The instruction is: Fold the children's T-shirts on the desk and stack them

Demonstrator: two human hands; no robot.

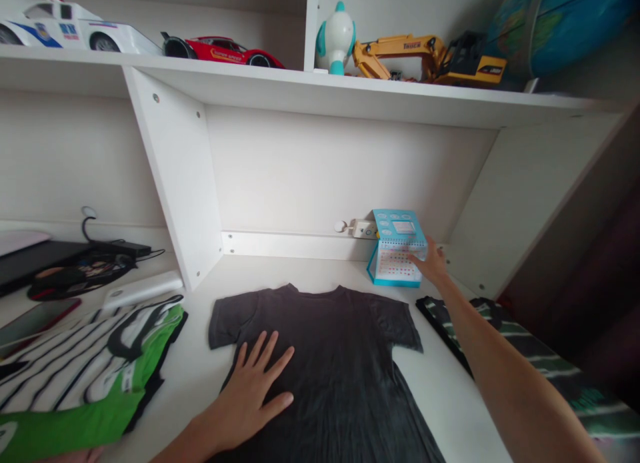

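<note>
A dark grey T-shirt (335, 363) lies spread on the white desk, its neckline toward the back panel and its lower part running out of view. My left hand (255, 390) rests flat on the shirt's left side with the fingers spread. At the back of the desk stands a blue-and-white desk calendar (399, 253), its top page lifted and spiral binding showing. My right hand (431, 260) reaches out to the calendar's right edge and grips it, the thumb on the front; the other fingers are partly hidden behind it.
Folded striped clothes with green trim (120, 383) lie left; a green-and-black striped garment (545, 363) lies right under my forearm. A power socket (364, 229) sits behind the calendar. Overhead, a shelf (280, 83) holds toy cars, a toy excavator (430, 56) and a globe (570, 23).
</note>
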